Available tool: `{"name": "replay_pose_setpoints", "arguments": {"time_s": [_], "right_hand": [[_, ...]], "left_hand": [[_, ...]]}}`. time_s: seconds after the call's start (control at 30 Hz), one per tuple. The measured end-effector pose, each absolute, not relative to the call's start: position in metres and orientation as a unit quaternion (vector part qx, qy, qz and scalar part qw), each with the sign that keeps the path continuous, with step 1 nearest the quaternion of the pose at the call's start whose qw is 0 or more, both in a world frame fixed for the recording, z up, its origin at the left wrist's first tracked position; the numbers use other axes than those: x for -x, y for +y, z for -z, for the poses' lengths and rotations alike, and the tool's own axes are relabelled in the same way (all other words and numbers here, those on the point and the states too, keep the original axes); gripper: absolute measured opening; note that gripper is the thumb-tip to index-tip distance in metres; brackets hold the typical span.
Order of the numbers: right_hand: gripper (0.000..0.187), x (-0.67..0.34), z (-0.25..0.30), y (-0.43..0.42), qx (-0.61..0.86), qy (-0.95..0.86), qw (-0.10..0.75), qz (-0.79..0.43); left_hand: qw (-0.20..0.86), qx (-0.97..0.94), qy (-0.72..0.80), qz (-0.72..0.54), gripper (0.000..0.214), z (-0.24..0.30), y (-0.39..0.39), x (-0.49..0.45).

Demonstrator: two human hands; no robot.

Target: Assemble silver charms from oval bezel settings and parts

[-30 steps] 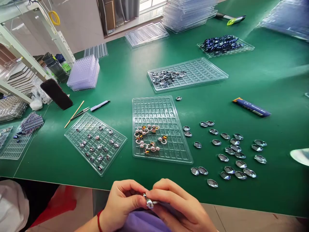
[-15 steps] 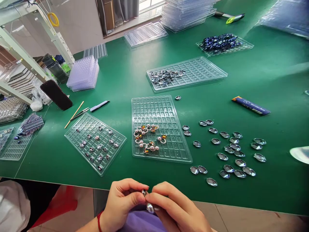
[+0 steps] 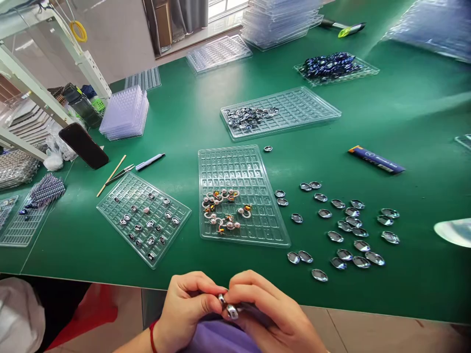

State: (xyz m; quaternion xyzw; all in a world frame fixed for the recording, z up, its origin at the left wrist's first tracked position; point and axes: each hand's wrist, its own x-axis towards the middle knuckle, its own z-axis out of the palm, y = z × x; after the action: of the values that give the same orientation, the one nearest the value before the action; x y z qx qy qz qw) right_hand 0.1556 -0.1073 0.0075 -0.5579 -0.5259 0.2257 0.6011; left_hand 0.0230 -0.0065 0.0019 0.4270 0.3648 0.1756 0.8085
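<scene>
Before me spreads a green worktop (image 3: pixel 176 117), a pale wall (image 3: pixel 114 39) past its far edge. Beyond that edge I see a grey curtain (image 3: pixel 189 19) hanging beside a bright window (image 3: pixel 221 7) with a light sill (image 3: pixel 221 24). A white metal frame (image 3: pixel 37 83) stands at the left. Glare streaks the surface toward the right edge, and below the near edge I see pale floor tiles (image 3: pixel 353 328)

Middle tray (image 3: pixel 255 189) beyond right hand (image 3: pixel 270 306)
</scene>
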Motion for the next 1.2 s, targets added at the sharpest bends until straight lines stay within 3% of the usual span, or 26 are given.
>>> {"name": "replay_pose_setpoints", "arguments": {"time_s": [0.43, 0.93, 1.2], "right_hand": [[0.039, -0.157, -0.003, -0.111, 0.526, -0.536, 0.636, -0.176], [0.041, -0.168, -0.016, -0.111, 0.523, -0.539, 0.619, -0.229], [0.029, -0.169, -0.019, -0.108, 0.516, -0.479, 0.645, -0.299]], "left_hand": [[0.857, -0.361, 0.318, -0.185, 0.017, -0.005, -0.008, -0.027], [0.863, -0.369, 0.315, -0.142, 0.017, -0.016, -0.001, -0.03], [0.881, -0.303, 0.339, -0.133, 0.026, -0.021, -0.008, -0.039]]}}
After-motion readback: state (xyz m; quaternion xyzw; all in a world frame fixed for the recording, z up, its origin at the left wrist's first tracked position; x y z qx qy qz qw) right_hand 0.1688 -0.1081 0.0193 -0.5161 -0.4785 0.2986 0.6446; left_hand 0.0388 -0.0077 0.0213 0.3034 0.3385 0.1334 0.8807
